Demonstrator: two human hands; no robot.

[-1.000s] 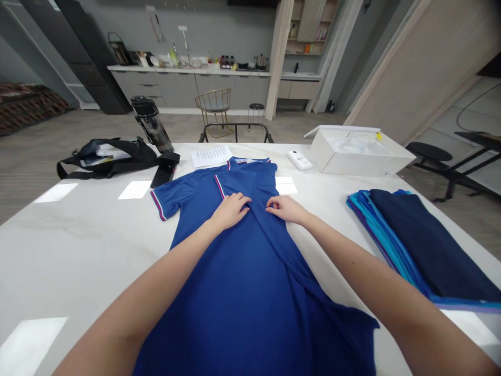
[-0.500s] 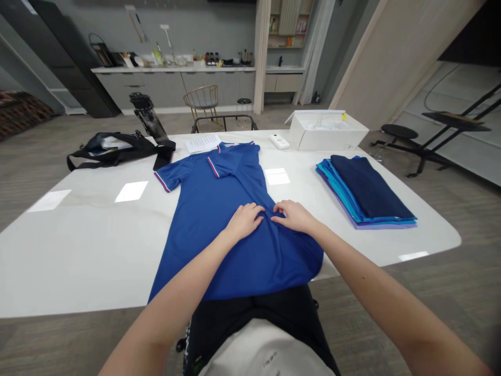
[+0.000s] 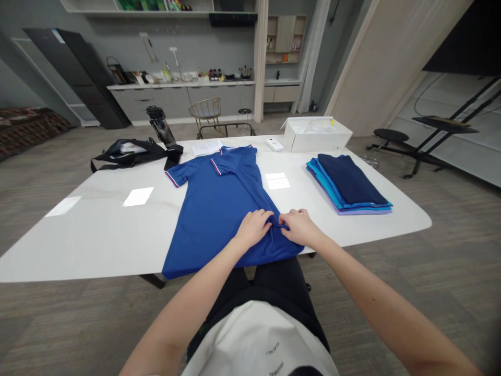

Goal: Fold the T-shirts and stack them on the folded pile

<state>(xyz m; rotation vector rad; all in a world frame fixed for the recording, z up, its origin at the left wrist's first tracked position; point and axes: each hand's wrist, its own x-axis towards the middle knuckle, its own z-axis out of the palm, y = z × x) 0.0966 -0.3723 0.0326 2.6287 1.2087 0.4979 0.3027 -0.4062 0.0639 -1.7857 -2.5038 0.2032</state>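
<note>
A blue polo shirt (image 3: 219, 203) with red-and-white trim lies lengthwise on the white table (image 3: 97, 235), its right side folded over toward the middle. My left hand (image 3: 254, 228) and my right hand (image 3: 298, 226) rest side by side on the folded edge near the shirt's hem, at the table's near edge. Both hands have their fingers curled, pinching the blue fabric between them.
A stack of folded blue and navy garments (image 3: 348, 183) lies to the right. Behind it stand a white box (image 3: 317, 137) and a small white device (image 3: 274, 144). A black bag (image 3: 129, 153), a dark bottle (image 3: 161, 125) and a printed sheet (image 3: 206, 147) sit at the far left.
Both hands have slid down the folded edge from the chest toward the hem. The view has pulled back from the table.
</note>
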